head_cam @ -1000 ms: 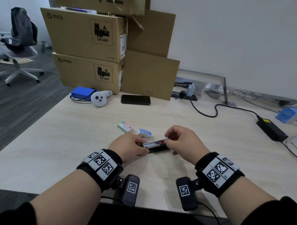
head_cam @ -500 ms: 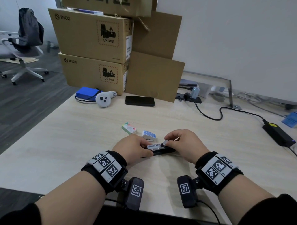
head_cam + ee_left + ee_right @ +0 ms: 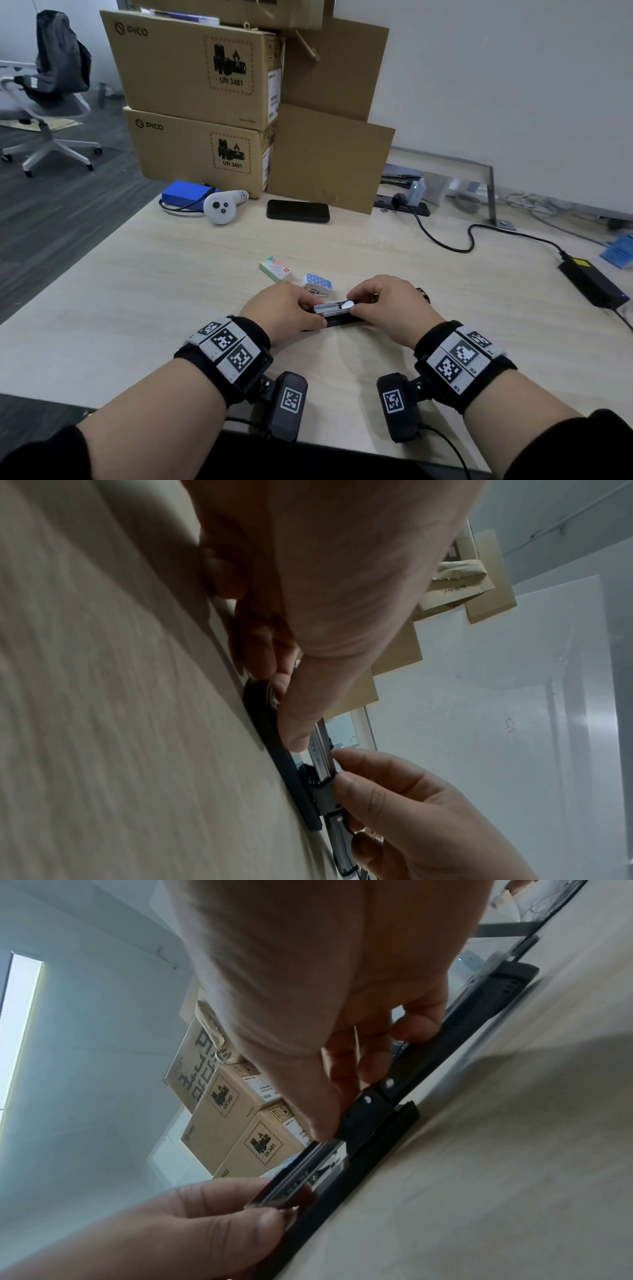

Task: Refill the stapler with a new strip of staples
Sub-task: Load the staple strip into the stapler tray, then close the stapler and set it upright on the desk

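A black stapler (image 3: 344, 322) lies flat on the table between my hands, its lid swung open to the right. Its silver magazine channel (image 3: 329, 308) faces up. My left hand (image 3: 313, 313) grips the channel's front end between thumb and fingers, as the left wrist view shows at the channel (image 3: 322, 750). My right hand (image 3: 352, 306) pinches a small shiny part at the channel's rear, beside the black hinge block (image 3: 368, 1118). Whether a staple strip lies in the channel (image 3: 298, 1175) I cannot tell. A white and green staple box (image 3: 275, 273) and a blue dotted box (image 3: 318, 285) lie just beyond.
Stacked cardboard boxes (image 3: 202, 102) stand at the back. In front of them lie a black phone (image 3: 298, 211), a white controller (image 3: 221, 209) and a blue pack (image 3: 186, 193). A power brick (image 3: 591, 282) with its cable lies at the right.
The red seen along the raised channel a second ago no longer shows, and the channel now looks silver and lies lower. Both hands have stayed on the stapler.
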Motion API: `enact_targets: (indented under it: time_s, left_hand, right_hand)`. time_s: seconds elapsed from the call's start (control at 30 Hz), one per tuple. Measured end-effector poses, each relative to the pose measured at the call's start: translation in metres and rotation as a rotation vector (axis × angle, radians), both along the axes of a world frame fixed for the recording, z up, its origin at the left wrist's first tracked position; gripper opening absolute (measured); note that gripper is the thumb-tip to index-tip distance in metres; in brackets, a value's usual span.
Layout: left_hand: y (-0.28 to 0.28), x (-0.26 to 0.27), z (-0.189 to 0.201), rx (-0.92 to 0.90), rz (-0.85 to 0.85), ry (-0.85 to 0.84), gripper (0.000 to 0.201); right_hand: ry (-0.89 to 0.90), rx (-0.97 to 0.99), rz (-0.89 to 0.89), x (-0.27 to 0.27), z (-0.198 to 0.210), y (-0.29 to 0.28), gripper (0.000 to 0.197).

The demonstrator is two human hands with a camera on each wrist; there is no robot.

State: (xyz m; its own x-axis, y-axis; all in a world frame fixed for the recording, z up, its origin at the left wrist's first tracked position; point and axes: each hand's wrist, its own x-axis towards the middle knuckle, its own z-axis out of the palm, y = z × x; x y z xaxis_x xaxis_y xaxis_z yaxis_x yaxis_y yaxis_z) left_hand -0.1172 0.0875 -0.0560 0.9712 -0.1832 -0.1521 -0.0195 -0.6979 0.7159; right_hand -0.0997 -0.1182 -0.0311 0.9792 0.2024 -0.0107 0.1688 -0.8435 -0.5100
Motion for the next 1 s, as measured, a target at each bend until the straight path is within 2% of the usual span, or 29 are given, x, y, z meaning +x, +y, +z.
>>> enact_targets:
  time_s: [0.37,0.57,0.67,0.73,0.8,0.93,1.0]
  left_hand:
    - [0.001,0.001,-0.003,-0.027,-0.007,-0.013,0.026]
    - [0.002,0.003,-0.005,-0.03,0.0,0.0,0.024]
    - [0.002,0.003,-0.004,-0.029,0.001,0.002,0.024]
    - [0.002,0.003,-0.005,-0.029,0.004,0.005,0.024]
    - [0.003,0.002,-0.008,-0.033,0.015,0.014,0.022]
    - [0.002,0.0,-0.014,-0.034,0.022,0.036,0.019]
    - [-0.003,0.0,-0.007,-0.033,0.026,0.012,0.016]
  right_hand:
    - [-0.031,0.071,0.02,-0.006,-0.001,0.005,0.012]
    - [-0.13,0.399,-0.331,0.001,0.0,-0.033,0.02]
    - [-0.056,0.435,-0.489,0.01,-0.008,-0.056,0.031]
    - [0.028,0.381,-0.522,0.016,-0.011,-0.066,0.044]
    - [0.099,0.303,-0.511,0.018,-0.017,-0.068,0.048]
    - [0.067,0.389,-0.532,0.019,-0.026,-0.065,0.043]
    - [0.043,0.377,-0.558,0.02,-0.02,-0.069,0.049]
